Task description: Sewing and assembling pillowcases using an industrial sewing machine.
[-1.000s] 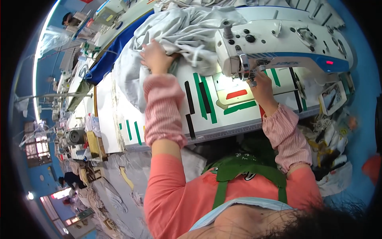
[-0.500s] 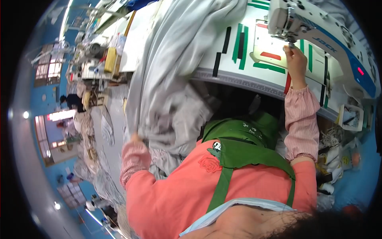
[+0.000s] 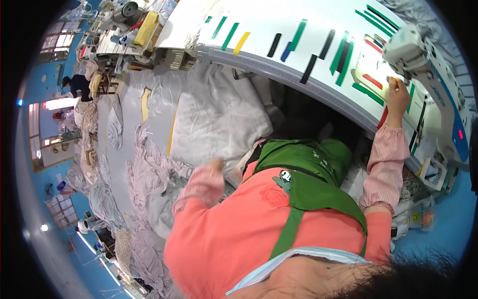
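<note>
At the right end of the white table [image 3: 259,20], my right hand [image 3: 399,97] is at the needle area of a white-and-blue sewing machine [image 3: 411,55]. Its fingers are pinched together beside the presser foot, and whatever lies between them is too small to make out. My left hand [image 3: 217,164] is low, beside my waist, over a heap of pale grey cloth [image 3: 214,109]. Motion smears that hand and the sleeve partly covers it, so its fingers do not show. Below the table's edge, the grey cloth hangs and lies in a broad pile.
Coloured tape strips [image 3: 298,35] mark the tabletop, and a ruler strip [image 3: 279,71] runs along its front edge. A small white tray [image 3: 433,173] hangs at the right corner. Pinkish-grey cloth [image 3: 149,174] lies on the floor at left. Another person [image 3: 79,87] is far off.
The long grey cloth has come off the tabletop down to the left, baring the tape strips. My left hand has moved right, toward my waist; my right hand stays by the needle. The view has shifted.
</note>
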Action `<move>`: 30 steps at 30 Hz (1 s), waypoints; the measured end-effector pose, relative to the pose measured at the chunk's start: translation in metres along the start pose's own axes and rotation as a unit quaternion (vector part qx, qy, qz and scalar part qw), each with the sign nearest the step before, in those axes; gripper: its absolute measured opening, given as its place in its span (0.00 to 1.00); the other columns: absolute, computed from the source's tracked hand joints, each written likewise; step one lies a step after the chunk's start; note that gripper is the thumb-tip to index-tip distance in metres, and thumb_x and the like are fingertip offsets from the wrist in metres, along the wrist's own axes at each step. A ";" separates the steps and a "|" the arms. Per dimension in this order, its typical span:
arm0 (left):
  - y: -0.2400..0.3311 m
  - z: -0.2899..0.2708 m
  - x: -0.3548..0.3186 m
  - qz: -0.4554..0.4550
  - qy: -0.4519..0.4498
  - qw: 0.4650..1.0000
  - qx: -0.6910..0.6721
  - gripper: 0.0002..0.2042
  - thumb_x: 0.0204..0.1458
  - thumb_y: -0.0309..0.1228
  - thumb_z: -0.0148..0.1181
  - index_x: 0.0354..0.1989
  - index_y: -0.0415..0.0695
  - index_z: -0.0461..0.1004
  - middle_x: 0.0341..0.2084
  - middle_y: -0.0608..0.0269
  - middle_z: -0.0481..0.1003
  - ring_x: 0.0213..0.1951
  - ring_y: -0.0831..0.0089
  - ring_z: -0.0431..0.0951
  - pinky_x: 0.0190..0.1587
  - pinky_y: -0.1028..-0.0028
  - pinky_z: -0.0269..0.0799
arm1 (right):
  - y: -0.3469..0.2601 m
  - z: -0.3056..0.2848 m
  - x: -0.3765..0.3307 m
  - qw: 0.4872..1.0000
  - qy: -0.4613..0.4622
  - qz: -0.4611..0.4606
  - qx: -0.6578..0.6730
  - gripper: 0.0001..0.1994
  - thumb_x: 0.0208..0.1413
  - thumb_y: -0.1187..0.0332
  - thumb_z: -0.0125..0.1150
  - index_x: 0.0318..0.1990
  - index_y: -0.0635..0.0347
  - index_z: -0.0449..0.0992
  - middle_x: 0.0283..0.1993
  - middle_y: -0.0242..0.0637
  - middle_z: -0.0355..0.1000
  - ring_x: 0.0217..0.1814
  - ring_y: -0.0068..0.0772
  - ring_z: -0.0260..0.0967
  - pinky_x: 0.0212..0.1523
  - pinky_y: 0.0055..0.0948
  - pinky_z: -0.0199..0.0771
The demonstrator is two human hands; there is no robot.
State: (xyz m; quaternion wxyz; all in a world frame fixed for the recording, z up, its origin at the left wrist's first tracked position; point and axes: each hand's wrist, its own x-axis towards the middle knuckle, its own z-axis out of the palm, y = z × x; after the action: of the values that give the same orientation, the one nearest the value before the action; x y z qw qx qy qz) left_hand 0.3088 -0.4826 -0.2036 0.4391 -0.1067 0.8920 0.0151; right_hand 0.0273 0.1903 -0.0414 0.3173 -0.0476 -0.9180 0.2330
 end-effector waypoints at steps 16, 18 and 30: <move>0.071 -0.280 0.250 0.107 0.442 0.880 -0.136 0.16 0.50 0.29 0.52 0.49 0.51 0.70 0.51 0.60 0.69 0.56 0.54 0.66 0.54 0.57 0.66 | -0.109 -0.006 -0.064 1.000 -0.014 0.020 -0.001 0.06 0.60 0.72 0.57 0.40 0.64 0.77 0.34 0.36 0.75 0.32 0.27 0.69 0.32 0.24 0.69; 0.069 -0.272 0.246 0.104 0.438 0.887 -0.102 0.14 0.50 0.28 0.51 0.46 0.52 0.72 0.50 0.63 0.70 0.54 0.55 0.67 0.53 0.58 0.66 | -0.110 -0.006 -0.062 0.999 -0.023 -0.012 -0.027 0.06 0.59 0.72 0.58 0.40 0.63 0.77 0.33 0.35 0.74 0.30 0.26 0.68 0.30 0.24 0.68; 0.071 -0.214 0.242 0.241 0.547 0.730 -0.331 0.21 0.41 0.21 0.58 0.47 0.50 0.72 0.51 0.60 0.68 0.49 0.52 0.73 0.47 0.60 0.72 | -0.108 -0.005 -0.062 0.997 -0.040 -0.027 -0.062 0.07 0.60 0.70 0.57 0.40 0.62 0.77 0.31 0.35 0.71 0.28 0.28 0.65 0.29 0.25 0.66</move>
State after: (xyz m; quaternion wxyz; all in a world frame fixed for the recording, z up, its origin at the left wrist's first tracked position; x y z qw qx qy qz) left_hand -0.0153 -0.4819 -0.2671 -0.2065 -0.0162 0.9121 0.3538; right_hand 0.0861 0.0816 -0.0236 0.2831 -0.0335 -0.9435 0.1688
